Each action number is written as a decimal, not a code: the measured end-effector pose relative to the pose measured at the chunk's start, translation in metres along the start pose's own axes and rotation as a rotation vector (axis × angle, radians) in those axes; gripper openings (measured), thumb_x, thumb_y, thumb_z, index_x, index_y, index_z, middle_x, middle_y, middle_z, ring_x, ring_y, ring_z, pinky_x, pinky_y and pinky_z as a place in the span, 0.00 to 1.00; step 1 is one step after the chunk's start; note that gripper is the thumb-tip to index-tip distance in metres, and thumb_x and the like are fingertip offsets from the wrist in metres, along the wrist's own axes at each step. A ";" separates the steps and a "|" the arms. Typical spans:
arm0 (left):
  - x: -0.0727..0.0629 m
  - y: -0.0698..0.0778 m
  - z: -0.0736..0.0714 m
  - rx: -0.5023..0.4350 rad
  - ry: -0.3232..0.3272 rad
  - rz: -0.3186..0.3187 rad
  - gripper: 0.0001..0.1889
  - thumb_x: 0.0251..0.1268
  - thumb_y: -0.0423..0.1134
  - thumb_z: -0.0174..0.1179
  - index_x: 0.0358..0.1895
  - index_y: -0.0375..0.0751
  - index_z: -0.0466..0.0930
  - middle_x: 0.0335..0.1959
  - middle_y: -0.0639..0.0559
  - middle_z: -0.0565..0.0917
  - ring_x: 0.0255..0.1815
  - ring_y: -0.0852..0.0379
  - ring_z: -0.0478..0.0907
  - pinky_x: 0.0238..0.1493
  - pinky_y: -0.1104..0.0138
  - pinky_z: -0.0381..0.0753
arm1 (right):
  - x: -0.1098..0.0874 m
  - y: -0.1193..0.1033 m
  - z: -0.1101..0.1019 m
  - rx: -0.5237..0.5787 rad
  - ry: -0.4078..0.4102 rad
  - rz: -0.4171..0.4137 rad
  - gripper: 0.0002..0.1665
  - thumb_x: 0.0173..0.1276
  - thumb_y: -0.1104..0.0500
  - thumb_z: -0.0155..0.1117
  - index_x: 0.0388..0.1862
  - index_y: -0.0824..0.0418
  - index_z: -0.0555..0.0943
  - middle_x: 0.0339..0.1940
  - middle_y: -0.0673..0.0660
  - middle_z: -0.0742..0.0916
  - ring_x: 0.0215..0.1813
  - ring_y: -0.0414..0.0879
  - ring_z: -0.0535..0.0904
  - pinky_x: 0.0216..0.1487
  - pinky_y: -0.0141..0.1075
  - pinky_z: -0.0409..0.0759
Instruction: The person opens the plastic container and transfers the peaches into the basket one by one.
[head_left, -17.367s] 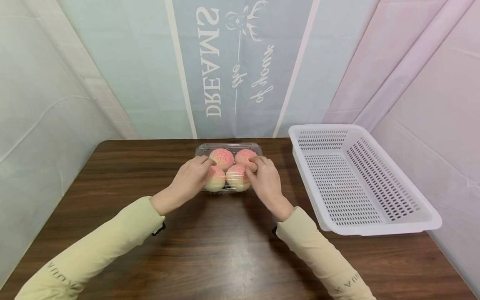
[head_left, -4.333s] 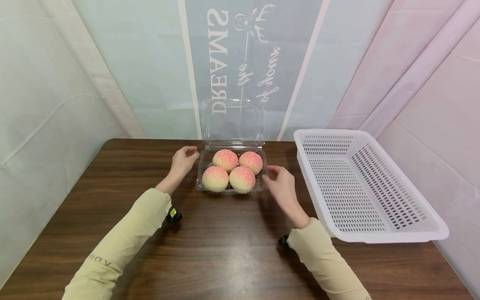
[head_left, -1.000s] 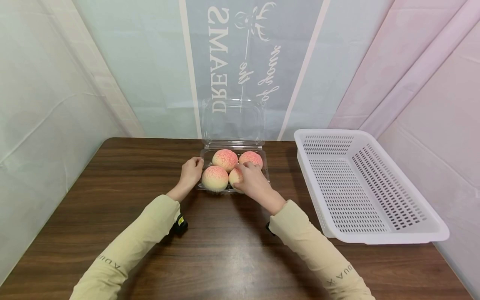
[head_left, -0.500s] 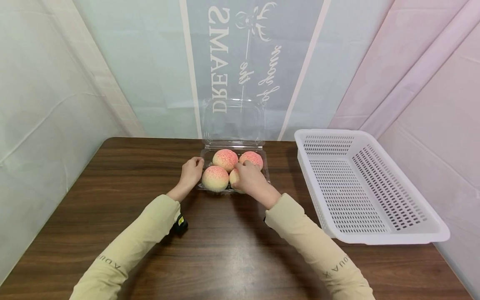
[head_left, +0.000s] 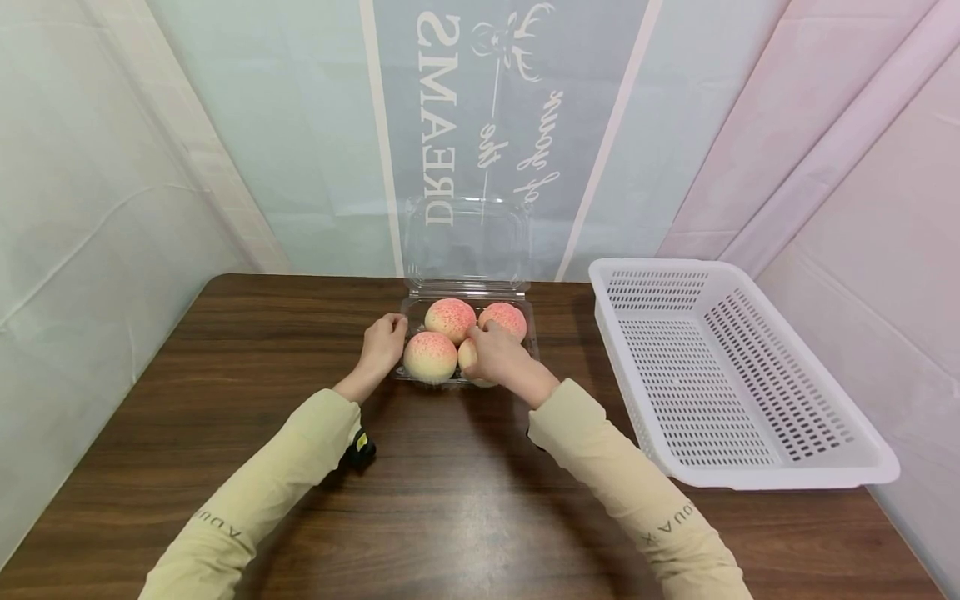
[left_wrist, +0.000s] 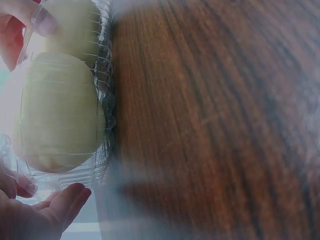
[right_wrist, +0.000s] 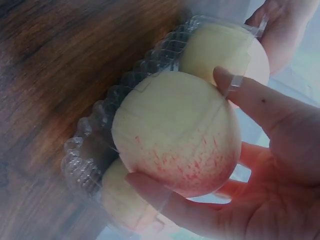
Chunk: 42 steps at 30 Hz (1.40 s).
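A clear plastic clamshell box stands at the table's back with its lid raised. Several pink-and-cream peaches sit in it, among them the front left peach, the back left peach and the back right peach. My left hand pinches the box's left rim. With fingers and thumb spread round it, my right hand grips the front right peach, which looks tilted in the right wrist view. That hand hides most of this peach in the head view.
A white perforated plastic basket stands on the right of the dark wooden table. Behind the box hangs a printed cloth, and pale curtains flank both sides.
Since the oldest frame, the box's lid has swung up and back. My left hand has taken the left rim, and my right hand has moved from the right side onto the front right peach.
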<state>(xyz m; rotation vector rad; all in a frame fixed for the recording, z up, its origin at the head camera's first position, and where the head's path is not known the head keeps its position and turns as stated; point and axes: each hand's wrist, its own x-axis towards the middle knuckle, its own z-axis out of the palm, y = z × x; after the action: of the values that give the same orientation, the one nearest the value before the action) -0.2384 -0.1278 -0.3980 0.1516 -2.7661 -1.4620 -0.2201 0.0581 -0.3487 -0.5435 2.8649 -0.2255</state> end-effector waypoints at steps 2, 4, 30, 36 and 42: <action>0.000 0.000 0.000 0.000 0.001 0.002 0.21 0.73 0.39 0.38 0.59 0.26 0.66 0.47 0.34 0.76 0.37 0.48 0.72 0.36 0.62 0.71 | -0.001 0.000 -0.001 0.008 -0.010 -0.007 0.36 0.53 0.51 0.68 0.60 0.61 0.69 0.55 0.64 0.73 0.53 0.54 0.72 0.48 0.45 0.74; 0.000 0.000 0.000 0.000 0.002 0.006 0.21 0.73 0.39 0.38 0.59 0.26 0.66 0.46 0.34 0.76 0.37 0.48 0.72 0.36 0.62 0.71 | -0.002 0.000 -0.001 0.011 -0.015 -0.010 0.36 0.54 0.51 0.68 0.61 0.60 0.68 0.56 0.64 0.73 0.54 0.53 0.71 0.48 0.44 0.74; -0.004 0.000 0.002 0.006 0.026 0.026 0.21 0.73 0.39 0.37 0.58 0.26 0.67 0.44 0.34 0.77 0.38 0.47 0.74 0.39 0.60 0.73 | -0.005 -0.010 -0.006 0.065 0.057 0.075 0.33 0.46 0.55 0.72 0.53 0.58 0.74 0.46 0.61 0.77 0.49 0.54 0.72 0.48 0.48 0.69; -0.004 0.001 0.001 0.000 0.012 0.026 0.21 0.74 0.39 0.37 0.59 0.27 0.66 0.43 0.34 0.76 0.35 0.48 0.73 0.37 0.61 0.72 | -0.006 -0.010 -0.007 0.043 0.069 0.074 0.33 0.47 0.56 0.71 0.55 0.57 0.73 0.46 0.62 0.77 0.47 0.59 0.71 0.45 0.49 0.69; -0.005 0.002 0.001 0.002 0.010 0.021 0.21 0.74 0.39 0.37 0.59 0.27 0.66 0.42 0.35 0.77 0.33 0.49 0.73 0.34 0.62 0.72 | -0.008 -0.012 -0.006 0.034 0.078 0.064 0.33 0.48 0.56 0.72 0.54 0.56 0.71 0.44 0.61 0.76 0.42 0.58 0.69 0.41 0.46 0.68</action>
<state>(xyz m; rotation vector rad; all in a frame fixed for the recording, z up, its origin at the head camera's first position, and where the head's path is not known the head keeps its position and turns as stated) -0.2339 -0.1254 -0.3968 0.1299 -2.7526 -1.4499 -0.2107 0.0508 -0.3396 -0.4459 2.9426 -0.2904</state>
